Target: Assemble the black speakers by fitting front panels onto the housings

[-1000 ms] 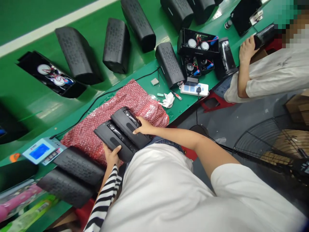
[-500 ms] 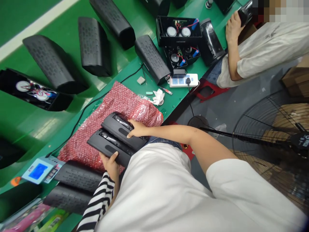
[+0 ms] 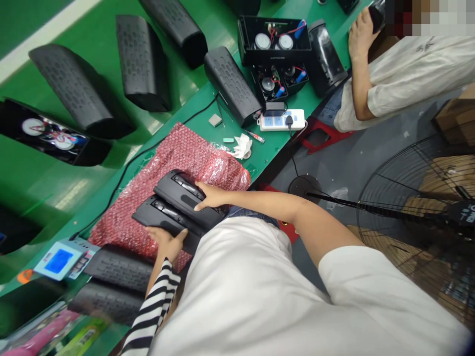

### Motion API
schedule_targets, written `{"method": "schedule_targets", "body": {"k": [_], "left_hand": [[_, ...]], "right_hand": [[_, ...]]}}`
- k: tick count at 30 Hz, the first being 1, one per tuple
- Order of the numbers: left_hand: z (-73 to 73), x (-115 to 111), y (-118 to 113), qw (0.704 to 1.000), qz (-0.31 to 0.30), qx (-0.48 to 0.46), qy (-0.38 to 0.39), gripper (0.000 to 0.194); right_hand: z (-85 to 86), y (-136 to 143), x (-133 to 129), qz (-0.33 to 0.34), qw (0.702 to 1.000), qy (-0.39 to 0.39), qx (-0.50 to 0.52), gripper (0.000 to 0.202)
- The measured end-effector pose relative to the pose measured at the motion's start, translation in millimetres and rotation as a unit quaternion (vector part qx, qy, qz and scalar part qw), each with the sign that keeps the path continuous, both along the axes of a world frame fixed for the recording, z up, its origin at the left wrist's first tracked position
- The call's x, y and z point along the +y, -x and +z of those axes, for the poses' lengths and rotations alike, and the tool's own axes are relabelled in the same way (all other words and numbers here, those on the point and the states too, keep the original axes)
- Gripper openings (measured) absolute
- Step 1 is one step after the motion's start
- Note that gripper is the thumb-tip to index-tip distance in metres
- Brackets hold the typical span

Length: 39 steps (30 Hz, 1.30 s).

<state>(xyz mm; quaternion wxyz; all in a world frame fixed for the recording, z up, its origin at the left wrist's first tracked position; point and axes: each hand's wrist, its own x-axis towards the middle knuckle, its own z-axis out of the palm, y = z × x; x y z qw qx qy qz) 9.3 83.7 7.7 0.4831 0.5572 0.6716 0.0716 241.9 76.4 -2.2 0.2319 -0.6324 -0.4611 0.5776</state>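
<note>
Two black speakers lie side by side on red bubble wrap (image 3: 148, 183), close against my waist. The nearer speaker (image 3: 159, 211) has my left hand (image 3: 166, 241) on its outer side, fingers along the edge and thumb bent over the top. My right hand (image 3: 212, 196) grips the farther speaker (image 3: 172, 188), with the thumb on its top face and the fingers over the far side. Both speakers show a long slot with glossy dark parts inside. The fingertips of both hands are partly hidden behind the casings.
Honeycomb-faced black speakers (image 3: 232, 86) stand around the green table. Opened housings (image 3: 274, 55) with wires sit at the back, near a white power strip (image 3: 282, 120). A light-blue meter (image 3: 61, 259) is at left. A co-worker's hand (image 3: 361, 37) shows at upper right; a fan (image 3: 415, 212) stands right.
My left hand has shifted along the nearer speaker's side, its fingers now reaching farther toward the left end. My right hand keeps its hold. The view has tilted slightly.
</note>
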Motion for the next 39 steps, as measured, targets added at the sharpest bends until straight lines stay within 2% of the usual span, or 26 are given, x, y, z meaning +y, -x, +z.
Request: {"method": "schedule_targets", "body": {"k": [2, 4, 6, 8, 10, 12, 14, 15, 16, 18, 19, 22, 24, 25, 28, 31, 35, 37, 39], "left_hand": [[7.1, 4, -22, 0.992, 0.024, 0.116, 0.040, 0.143], [14.1, 4, -45, 0.973, 0.039, 0.218, 0.057, 0.154], [18.7, 3, -61, 0.964, 0.038, 0.260, 0.044, 0.157], [20.0, 2, -66, 0.965, 0.041, 0.256, 0.029, 0.158], [18.7, 2, -63, 0.969, 0.049, 0.239, 0.027, 0.160], [16.8, 3, -58, 0.970, 0.051, 0.234, 0.028, 0.160], [16.2, 3, -56, 0.969, 0.048, 0.241, 0.033, 0.160], [16.7, 3, -56, 0.968, 0.047, 0.244, 0.033, 0.160], [17.6, 2, -57, 0.969, 0.048, 0.242, 0.034, 0.160], [19.9, 1, -60, 0.970, 0.049, 0.236, 0.032, 0.160], [20.8, 0, -61, 0.969, 0.048, 0.239, 0.030, 0.159], [21.2, -1, -63, 0.964, 0.039, 0.262, 0.017, 0.157], [20.3, -2, -62, 0.963, 0.040, 0.265, 0.006, 0.156], [20.0, -2, -61, 0.964, 0.043, 0.261, 0.004, 0.156], [21.4, -2, -60, 0.970, 0.051, 0.237, 0.004, 0.158], [26.4, -3, -62, 0.972, 0.044, 0.232, 0.007, 0.157], [30.1, -4, -65, 0.971, 0.046, 0.234, 0.001, 0.155], [28.4, -4, -65, 0.972, 0.053, 0.229, 0.002, 0.155], [24.9, -4, -63, 0.971, 0.054, 0.232, -0.003, 0.154]], "right_hand": [[2.0, -1, -1, 0.009, 0.999, 0.013, -0.036, 0.100], [2.0, 1, -1, 0.007, 0.997, 0.028, -0.068, 0.103], [0.5, 4, -1, 0.000, 0.997, 0.023, -0.078, 0.105], [0.2, 2, -2, -0.011, 0.998, 0.004, -0.063, 0.102], [5.8, -12, -9, -0.014, 1.000, -0.012, -0.009, 0.081], [20.4, -40, -28, 0.002, 0.998, -0.007, 0.061, 0.051], [42.8, -74, -59, 0.044, 0.993, 0.048, 0.096, 0.052], [55.0, -91, -78, 0.093, 0.987, 0.095, 0.096, 0.054], [66.4, -105, -99, 0.144, 0.968, 0.180, 0.102, 0.057], [83.8, -123, -143, 0.245, 0.896, 0.333, 0.162, 0.062], [88.8, -126, -163, 0.251, 0.870, 0.373, 0.202, 0.064], [92.0, -121, -206, 0.125, 0.870, 0.360, 0.314, 0.061], [89.1, -117, -216, 0.049, 0.868, 0.331, 0.366, 0.056], [87.4, -117, -216, 0.036, 0.862, 0.327, 0.385, 0.053], [83.7, -122, -208, 0.043, 0.844, 0.333, 0.419, 0.044], [83.4, -127, -204, -0.013, 0.828, 0.315, 0.464, 0.041], [83.0, -120, -217, -0.074, 0.766, 0.310, 0.558, 0.042], [79.9, -115, -225, -0.060, 0.745, 0.331, 0.575, 0.048], [73.9, -116, -232, 0.004, 0.752, 0.371, 0.545, 0.054]]}}
